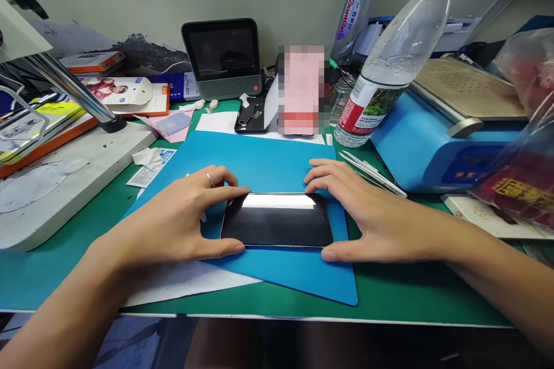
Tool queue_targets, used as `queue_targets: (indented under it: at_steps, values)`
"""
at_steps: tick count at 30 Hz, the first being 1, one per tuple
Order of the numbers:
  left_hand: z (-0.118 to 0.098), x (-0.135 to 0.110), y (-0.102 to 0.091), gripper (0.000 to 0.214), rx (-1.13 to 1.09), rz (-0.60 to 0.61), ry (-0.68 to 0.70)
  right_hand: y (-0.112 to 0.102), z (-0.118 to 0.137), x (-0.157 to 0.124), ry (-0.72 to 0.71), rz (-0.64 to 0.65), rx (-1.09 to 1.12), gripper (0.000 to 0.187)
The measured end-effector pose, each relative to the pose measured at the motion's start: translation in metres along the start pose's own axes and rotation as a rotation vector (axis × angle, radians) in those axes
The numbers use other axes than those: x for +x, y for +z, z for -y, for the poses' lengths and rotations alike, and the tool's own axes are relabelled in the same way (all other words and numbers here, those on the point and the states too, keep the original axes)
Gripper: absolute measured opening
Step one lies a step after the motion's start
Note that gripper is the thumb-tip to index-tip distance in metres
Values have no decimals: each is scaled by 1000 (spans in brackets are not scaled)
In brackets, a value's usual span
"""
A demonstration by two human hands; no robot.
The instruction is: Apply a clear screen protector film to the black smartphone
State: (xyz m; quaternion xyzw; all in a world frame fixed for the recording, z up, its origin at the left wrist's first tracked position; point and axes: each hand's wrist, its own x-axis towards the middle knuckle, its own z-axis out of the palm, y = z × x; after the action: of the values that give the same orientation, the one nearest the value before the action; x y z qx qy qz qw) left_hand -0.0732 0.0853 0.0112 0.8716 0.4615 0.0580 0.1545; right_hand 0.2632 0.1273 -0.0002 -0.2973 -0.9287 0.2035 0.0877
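Note:
A smartphone (277, 223) with a dark, glossy screen lies sideways on a blue mat (259, 155). My left hand (190, 213), with a ring on one finger, grips the phone's left end, index finger on the far edge and thumb on the near edge. At the other end, my right hand (367, 213) holds the phone the same way, thumb at its near right corner and fingertips at the far edge. A bright light reflection runs along the upper part of the screen.
A plastic bottle with a red cap (389, 63) leans behind my right hand, beside a blue machine (433, 138). Tweezers (374, 173) lie near it. Further back stand a smart display (223, 57) and a black phone (251, 115). A white stand base (78, 179) occupies the left.

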Motion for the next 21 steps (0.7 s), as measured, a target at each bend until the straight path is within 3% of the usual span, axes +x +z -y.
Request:
queue_targets:
  at_steps: [21]
  values:
    - [-4, 0, 0, 68, -9, 0, -34, -1, -3, 0, -56, -18, 93, 75]
